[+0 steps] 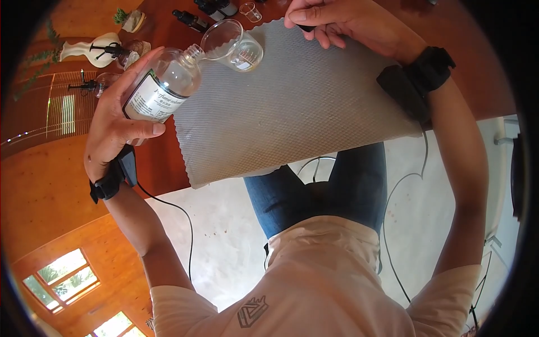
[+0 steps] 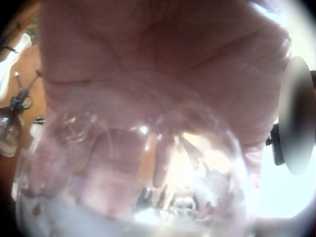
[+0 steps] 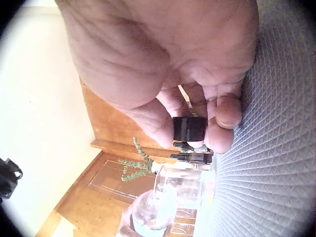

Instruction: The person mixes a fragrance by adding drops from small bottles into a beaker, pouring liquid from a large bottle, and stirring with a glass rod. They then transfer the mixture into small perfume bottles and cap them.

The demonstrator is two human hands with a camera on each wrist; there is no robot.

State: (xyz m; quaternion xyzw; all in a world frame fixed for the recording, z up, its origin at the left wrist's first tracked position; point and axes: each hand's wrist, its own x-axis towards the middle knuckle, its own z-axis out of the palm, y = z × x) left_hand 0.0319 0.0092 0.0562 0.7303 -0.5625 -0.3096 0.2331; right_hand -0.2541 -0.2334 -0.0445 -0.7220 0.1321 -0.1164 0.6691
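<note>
My left hand (image 1: 120, 115) grips a clear labelled bottle (image 1: 160, 92), which is tilted with its open neck at the rim of a glass beaker (image 1: 238, 50). Some clear liquid lies in the beaker. In the left wrist view the palm (image 2: 163, 59) rests along the bottle's clear base (image 2: 133, 173). My right hand (image 1: 351, 25) pinches a black cap (image 3: 189, 129) between thumb and fingers, above the mat's far edge. The right wrist view shows the beaker (image 3: 180, 185) and the bottle (image 3: 150, 212) beyond the cap.
A grey textured mat (image 1: 292, 101) covers part of the red-brown table (image 1: 157, 163). Dark dropper bottles (image 1: 191, 21) and a small glass cup (image 1: 250, 12) stand behind the beaker. A white vase (image 1: 104, 49) and glass bottles with black tops are at the left.
</note>
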